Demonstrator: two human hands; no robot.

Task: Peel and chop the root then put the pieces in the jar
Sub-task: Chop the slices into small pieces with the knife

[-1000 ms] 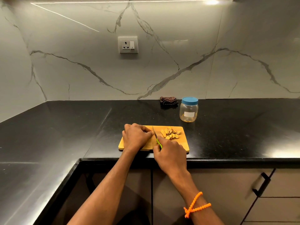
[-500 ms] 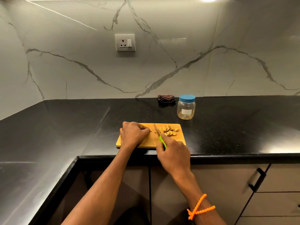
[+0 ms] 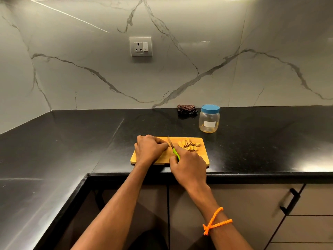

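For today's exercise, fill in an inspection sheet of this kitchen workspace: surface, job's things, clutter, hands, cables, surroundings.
Surface: glossy black stone counter.
Job's things: wooden chopping board near the front edge; pile of yellowish root slices on it; clear plastic jar with blue lid behind, lid on.
Clutter: folded dark brown cloth by the wall.
Hands: left hand curled on the board, root hidden; right hand grips green-handled knife.
Cables: nothing seen.
Surroundings: marble-look wall, white socket, cabinets below.
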